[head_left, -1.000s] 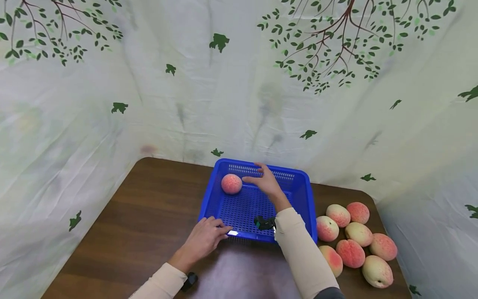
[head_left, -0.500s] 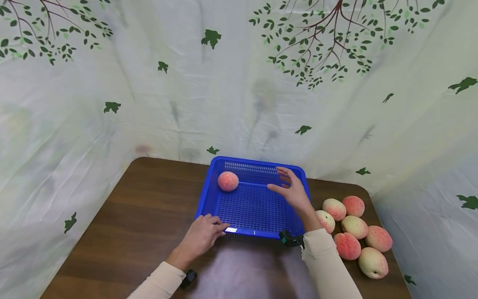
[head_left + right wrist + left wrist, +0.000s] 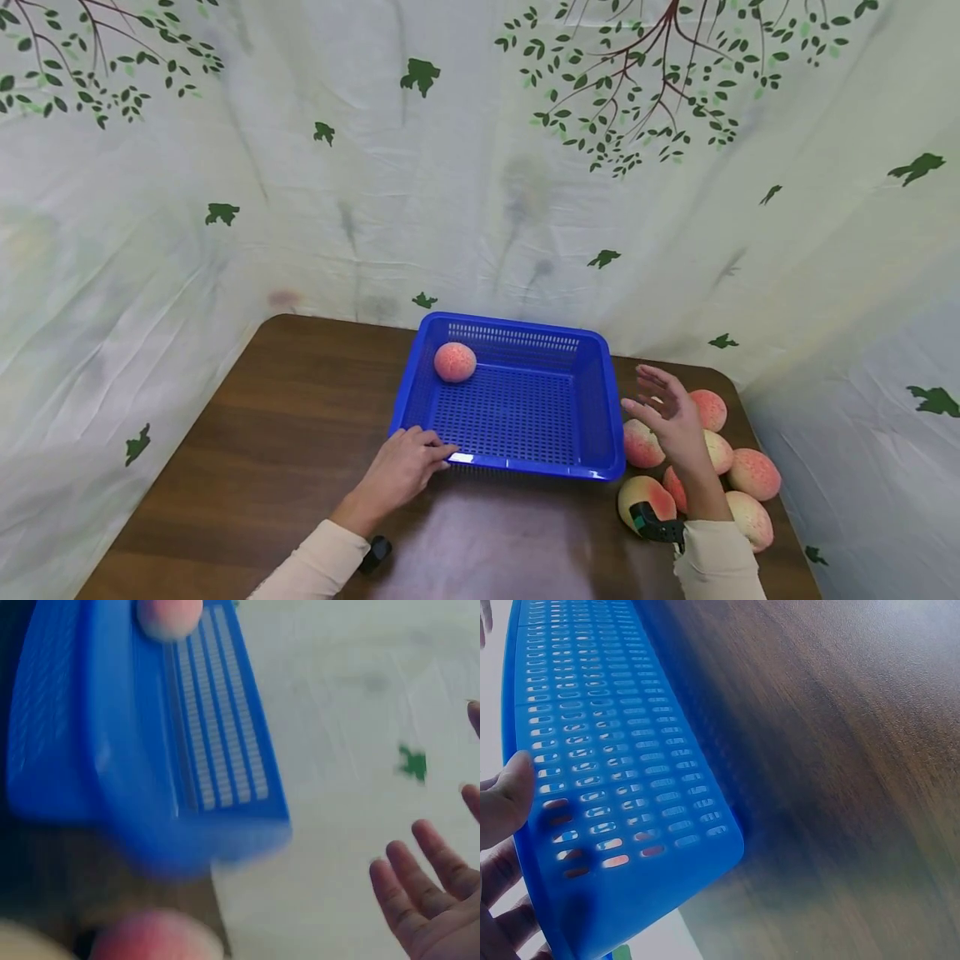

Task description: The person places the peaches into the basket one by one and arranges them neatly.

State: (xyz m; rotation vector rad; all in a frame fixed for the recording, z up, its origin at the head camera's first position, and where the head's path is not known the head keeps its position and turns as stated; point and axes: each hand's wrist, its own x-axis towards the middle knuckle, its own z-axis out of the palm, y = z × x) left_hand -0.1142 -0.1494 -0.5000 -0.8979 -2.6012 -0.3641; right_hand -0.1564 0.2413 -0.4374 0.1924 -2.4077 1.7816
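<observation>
A blue plastic basket (image 3: 517,417) with slotted walls stands on the table, one peach (image 3: 455,362) lying in its far left corner. My left hand (image 3: 408,462) grips the basket's near rim at the left corner; in the left wrist view the thumb (image 3: 514,791) lies at the rim, with other fingers partly hidden behind it. Fingers spread and holding nothing, my right hand (image 3: 675,421) hovers over the peaches right of the basket. One pale pink peach (image 3: 642,443) lies just below its thumb. The hand and forearm hide parts of several peaches.
More peaches lie in a loose group at the table's right side, among them a red one (image 3: 708,410) and another (image 3: 754,473) near the edge. The brown wooden table (image 3: 300,400) meets a leaf-printed cloth backdrop (image 3: 465,208) behind the basket.
My right hand has moved right, from beside the peach inside the basket to above the loose peaches, staying open. The left hand keeps its place on the rim.
</observation>
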